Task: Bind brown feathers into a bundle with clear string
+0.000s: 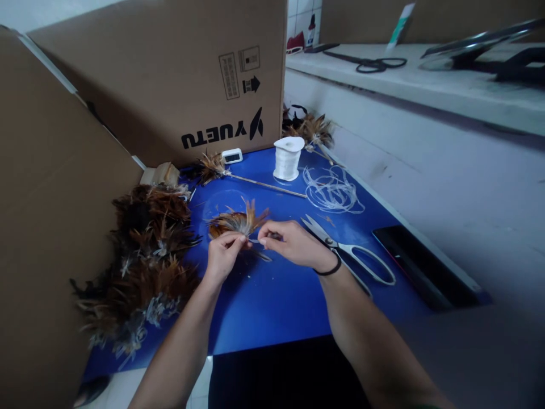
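My left hand (225, 253) pinches the base of a bunch of brown feathers (234, 220), whose tips fan out away from me above the blue table (264, 318). Close on its right, my right hand (287, 241) is closed in a pinch on a short pale end, which looks like a white string (254, 241) running to the feather base. The feather base itself is mostly covered by my fingers. Just right of my right wrist lie large scissors (361, 258) with white handles, their blades slightly apart.
Piled feather bunches (145, 267) line the left edge. Behind my hands lie a feather-tipped stick (268, 184), a spool of white ribbon (287, 159) and tangled clear strips (332, 190). A dark phone (426, 264) lies at right. Cardboard (170, 68) walls the back and left.
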The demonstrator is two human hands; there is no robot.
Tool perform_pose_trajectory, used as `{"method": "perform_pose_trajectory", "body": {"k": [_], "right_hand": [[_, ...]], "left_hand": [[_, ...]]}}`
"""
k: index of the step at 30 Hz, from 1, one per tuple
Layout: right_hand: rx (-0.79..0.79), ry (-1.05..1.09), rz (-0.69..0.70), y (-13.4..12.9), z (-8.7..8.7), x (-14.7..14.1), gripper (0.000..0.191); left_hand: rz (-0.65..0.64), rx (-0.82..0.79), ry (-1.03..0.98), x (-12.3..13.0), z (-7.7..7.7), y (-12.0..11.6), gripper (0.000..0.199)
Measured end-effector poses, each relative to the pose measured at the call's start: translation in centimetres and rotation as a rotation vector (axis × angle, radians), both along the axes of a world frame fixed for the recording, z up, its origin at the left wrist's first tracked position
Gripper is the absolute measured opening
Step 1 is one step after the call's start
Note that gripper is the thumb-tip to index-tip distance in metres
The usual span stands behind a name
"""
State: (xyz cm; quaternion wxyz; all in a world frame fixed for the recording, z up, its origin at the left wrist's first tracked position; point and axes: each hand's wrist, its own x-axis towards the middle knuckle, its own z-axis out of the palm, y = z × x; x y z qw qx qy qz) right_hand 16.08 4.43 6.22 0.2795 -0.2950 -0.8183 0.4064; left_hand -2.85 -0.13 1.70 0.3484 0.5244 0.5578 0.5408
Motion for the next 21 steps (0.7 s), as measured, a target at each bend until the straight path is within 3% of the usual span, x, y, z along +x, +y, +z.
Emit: {"method": "perform_pose_trajectory", "body": {"k": [6,8,11,15,18,21], "right_hand": [[0.62,-0.192,-0.004,-1.4,0.7,-0.8,0.025],[0.721,-0.259,-0.038,-1.6,0.7,-1.0,0.028],[0.741,-0.296,-0.069,-1.1,0.5,-0.9,0.027],[0.519,-0.184,-0.019,0.7,-0.4,-0.6,0.022],[0.156,-0.042,0.068,2.2,-1.7,-0.5,0.015],[-0.224,0.085,0.14,3.1,-2.9,-0.9,0.011]], "left_hand": [[-0.067,0.112,0.321,0.2,0.6,-0.5,0.014],[-0.123,0.13,0.353,0.4,0.5,-0.7,0.014],[-0.22,0.134,0.393,0.7,0.3,-0.9,0.014],[-0.356,0.219,0.489,0.9,0.6,-1.3,0.016],[-0.447,0.204,0.467,1.0,1.4,-1.6,0.018],[-0.412,0.17,0.366,0.9,2.1,-1.6,0.018]]}}
